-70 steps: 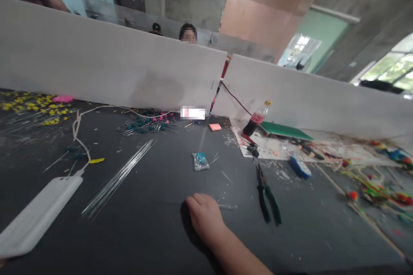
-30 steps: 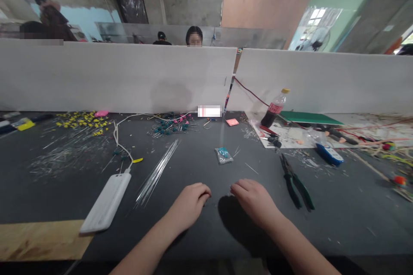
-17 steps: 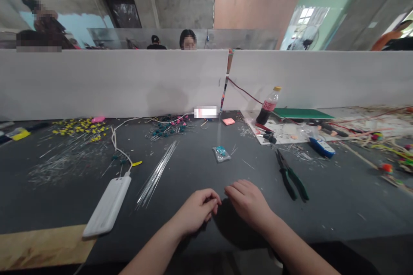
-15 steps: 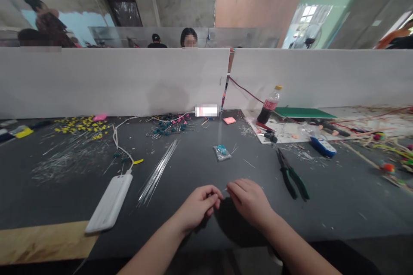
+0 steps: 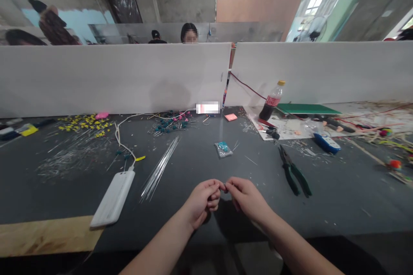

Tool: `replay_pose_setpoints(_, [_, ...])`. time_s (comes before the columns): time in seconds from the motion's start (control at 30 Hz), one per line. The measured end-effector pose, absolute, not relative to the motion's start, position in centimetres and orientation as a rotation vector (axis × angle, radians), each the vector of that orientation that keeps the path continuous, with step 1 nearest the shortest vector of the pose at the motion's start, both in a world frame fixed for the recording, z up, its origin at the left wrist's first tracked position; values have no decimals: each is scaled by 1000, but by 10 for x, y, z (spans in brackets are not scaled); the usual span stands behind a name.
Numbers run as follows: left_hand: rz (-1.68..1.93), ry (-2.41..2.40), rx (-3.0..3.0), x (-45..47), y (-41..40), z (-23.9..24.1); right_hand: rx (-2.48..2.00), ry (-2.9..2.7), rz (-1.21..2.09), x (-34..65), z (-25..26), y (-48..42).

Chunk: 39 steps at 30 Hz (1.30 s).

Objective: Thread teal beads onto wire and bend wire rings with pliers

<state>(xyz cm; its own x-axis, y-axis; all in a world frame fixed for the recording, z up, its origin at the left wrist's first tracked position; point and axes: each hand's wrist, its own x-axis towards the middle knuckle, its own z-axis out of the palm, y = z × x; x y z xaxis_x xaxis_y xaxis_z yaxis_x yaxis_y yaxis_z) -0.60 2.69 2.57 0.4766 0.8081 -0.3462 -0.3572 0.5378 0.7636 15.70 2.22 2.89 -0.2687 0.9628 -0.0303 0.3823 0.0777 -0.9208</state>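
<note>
Left hand (image 5: 206, 200) and right hand (image 5: 242, 191) held over the near middle of the table (image 5: 193, 154), fingertips meeting at a small dark piece (image 5: 225, 188)

Left: thumb and index closed at the piece, other fingers curled toward the palm. Right: thumb and index pinched on it from the other side, rest of the fingers folded, partly hidden. Reads as a shared pinch; can't tell which side carries it, or what the piece is, too small and mostly covered

Handling, my judgement: very light, so easy to drop or lose. Stiffness can't be told from here. Fingertips only, opposite sides, light squeeze; a full-palm grip would bury it

Around: clear packet (image 5: 227, 154) with teal contents (image 5: 222, 146) lies just beyond the fingertips, probably soft and slippery, best taken at a corner. Wire bundle (image 5: 161, 168) lies to the left, likely springy and apt to slide apart; hold round the middle. Pliers (image 5: 293, 172) lie to the right, jaws pointing away, handles spread; rigid and fairly heavy I'd guess, take by the handles. White power bank (image 5: 113, 197) farther left, cable (image 5: 118, 135) plugged in at its far end; grip the body, not the lead
</note>
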Motion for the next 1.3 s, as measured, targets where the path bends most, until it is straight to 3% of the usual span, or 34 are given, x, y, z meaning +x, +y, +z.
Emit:
replay_pose_setpoints(0.2, [749,785,661,-5,26,25,-1156,-1384,1630,152,19,22])
replay_pose_setpoints(0.5, [664,860,836,-18,32,32,-1152,-1448,1574,159,30,18])
replay_pose_setpoints(0.57, [674,881,887,-14,30,32,-1206,-1585,1373,163,33,16])
replay_pose_setpoints(0.73, [674,901,973,-2,22,32,-1204,-2294,70,167,29,13])
replay_pose_setpoints(0.8, [666,902,991,-2,20,33,-1141,-2400,-160,167,26,13])
replay_pose_setpoints(1.3, [694,882,1021,-6,22,30,-1273,-2344,-118,162,16,8])
